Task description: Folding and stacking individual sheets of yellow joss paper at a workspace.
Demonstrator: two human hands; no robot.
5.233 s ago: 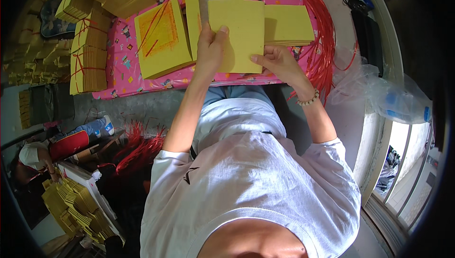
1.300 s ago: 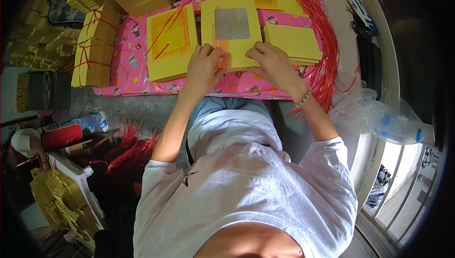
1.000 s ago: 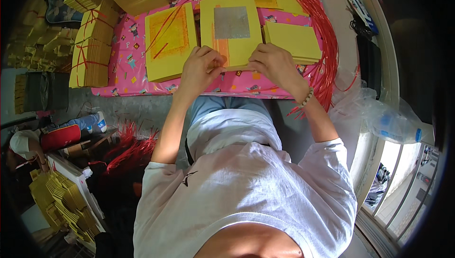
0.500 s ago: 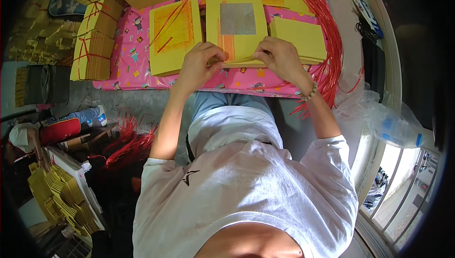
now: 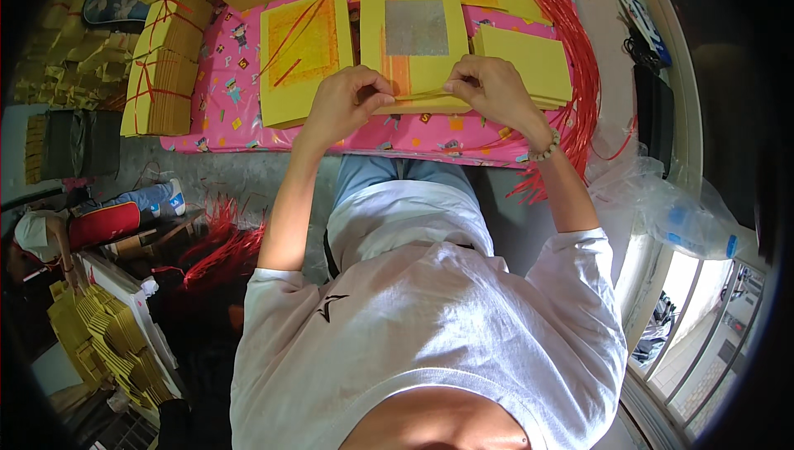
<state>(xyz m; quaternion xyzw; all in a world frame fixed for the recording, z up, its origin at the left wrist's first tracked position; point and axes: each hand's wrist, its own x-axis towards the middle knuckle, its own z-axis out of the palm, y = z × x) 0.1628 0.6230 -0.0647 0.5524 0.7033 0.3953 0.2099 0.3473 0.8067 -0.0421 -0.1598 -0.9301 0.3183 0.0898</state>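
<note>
A yellow paper sheet (image 5: 370, 20) with a silver square and an orange stripe lies on top of a stack in front of me. Its near edge is curled up into a narrow fold. My left hand (image 5: 349, 101) pinches that edge at its left end, fingers closed. At the right end my right hand (image 5: 495, 90), with a beaded bracelet on the wrist, pinches the same edge. Left of the sheet lies a yellow paper stack (image 5: 304, 45) with an orange-gold patch and a red strand across it. A plain yellow paper stack (image 5: 523, 65) sits to the right.
A pink patterned cloth (image 5: 222, 111) covers the table. Tied yellow bundles (image 5: 159, 90) stand at its left end. Red strands (image 5: 579, 53) hang over the right edge. Plastic bags (image 5: 682, 222) sit at far right. Another person (image 5: 41, 235) works over yellow paper at lower left.
The sheet's near edge has gone from slightly lifted to a narrow roll between my hands. My right hand has moved slightly away from me; my left has shifted little.
</note>
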